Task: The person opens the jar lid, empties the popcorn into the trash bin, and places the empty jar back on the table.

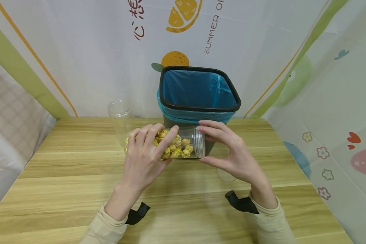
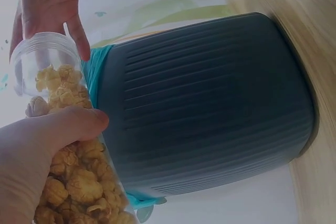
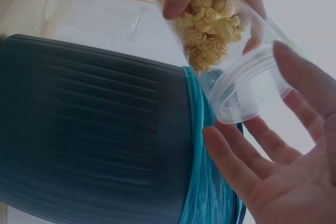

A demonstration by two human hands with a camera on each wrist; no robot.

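Jar (image 1: 183,144), tabletop's (image 1: 183,210) far edge, best held level: left hand (image 1: 144,149) clamped round it; right hand (image 1: 233,152) at rim, fingers apart.

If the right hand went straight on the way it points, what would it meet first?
The popcorn jar in the left hand, probably: the right hand is right at its rim, though contact is unclear.
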